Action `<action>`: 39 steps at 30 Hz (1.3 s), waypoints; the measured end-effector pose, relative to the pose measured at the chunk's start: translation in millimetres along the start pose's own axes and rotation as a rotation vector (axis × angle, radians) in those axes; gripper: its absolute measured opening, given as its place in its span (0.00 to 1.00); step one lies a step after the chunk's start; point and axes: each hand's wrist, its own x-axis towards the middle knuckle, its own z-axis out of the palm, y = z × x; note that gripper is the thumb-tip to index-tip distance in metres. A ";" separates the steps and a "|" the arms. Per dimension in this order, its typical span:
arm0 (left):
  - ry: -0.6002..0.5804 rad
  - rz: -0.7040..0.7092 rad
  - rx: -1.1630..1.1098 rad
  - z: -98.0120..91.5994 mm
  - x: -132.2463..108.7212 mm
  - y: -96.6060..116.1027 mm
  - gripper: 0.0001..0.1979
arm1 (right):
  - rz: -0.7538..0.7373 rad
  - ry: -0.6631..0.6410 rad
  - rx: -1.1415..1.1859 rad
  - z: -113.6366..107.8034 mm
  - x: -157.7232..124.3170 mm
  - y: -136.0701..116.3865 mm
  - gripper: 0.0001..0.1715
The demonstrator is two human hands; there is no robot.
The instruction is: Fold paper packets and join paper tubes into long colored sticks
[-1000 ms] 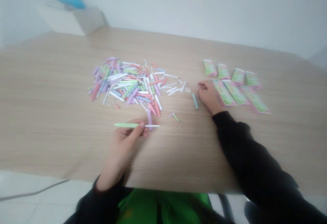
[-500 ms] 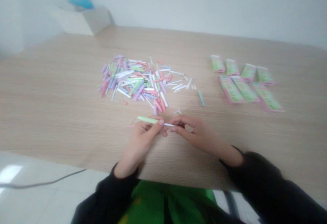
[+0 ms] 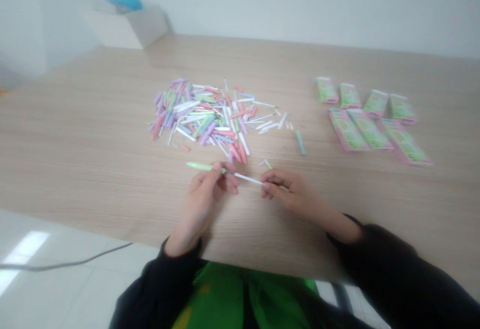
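- Head view: the left hand (image 3: 204, 189) holds a green barrel (image 3: 198, 166) between thumb and fingers, above the surface (image 3: 112, 169) and near the middle of its near edge.
- The right hand (image 3: 290, 189) pinches the far end of a white rod (image 3: 248, 177), fingers narrow. The rod's dark end meets the barrel's right end; whether it sits inside, I cannot tell.
- Both forearms cross the near edge. A strip of surface lies between that edge and the hands.
- The pile (image 3: 202, 114) of pen parts lies beyond the left hand, left of the surface's middle, with room on its left and toward the far edge.
- Small bits (image 3: 265, 163) lie just beyond the right fingers; a teal piece (image 3: 300, 143) lies farther right, between pile and packs.
- Seven packs (image 3: 369, 129) stand in two rows toward the far right corner; a box (image 3: 127, 26) is at the far left corner.
- Compared with half a second ago, the hands are farther apart and more rod shows; one second ago the right hand was beside the packs.
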 end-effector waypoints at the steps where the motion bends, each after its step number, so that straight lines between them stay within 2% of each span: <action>1: 0.001 0.004 -0.013 -0.5 0.1 0.1 0.21 | -0.001 -0.009 0.000 -0.7 -0.1 0.3 0.06; 9: -0.004 0.024 -0.021 -5.2 -1.1 8.9 0.19 | -0.013 -0.029 -0.004 -9.0 -1.2 -1.6 0.06; 16: 0.110 0.074 0.152 -42.6 -2.7 26.6 0.11 | -0.038 0.034 0.019 -20.4 -1.3 -5.0 0.05; 19: 0.116 0.089 0.175 -49.0 -3.2 29.6 0.11 | -0.030 0.038 0.018 -21.2 -2.2 -6.4 0.06; 21: 0.073 0.077 0.091 -44.5 -3.8 27.8 0.13 | -0.031 0.035 -0.001 -19.1 -3.2 -7.4 0.06; 24: 0.007 -0.026 -0.100 -28.9 -5.3 21.0 0.16 | -0.025 0.020 -0.067 -14.0 -5.6 -9.3 0.06; 29: -0.024 -0.222 -0.301 -7.8 -8.1 11.1 0.11 | -0.033 -0.017 -0.122 -8.4 -10.3 -11.2 0.05; 32: -0.013 -0.246 -0.323 -4.3 -9.0 9.2 0.12 | -0.037 -0.022 -0.144 -8.5 -12.6 -12.6 0.05; 39: -0.018 -0.206 -0.294 -1.5 -8.6 6.7 0.13 | -0.063 -0.017 -0.173 -8.0 -12.1 -16.5 0.04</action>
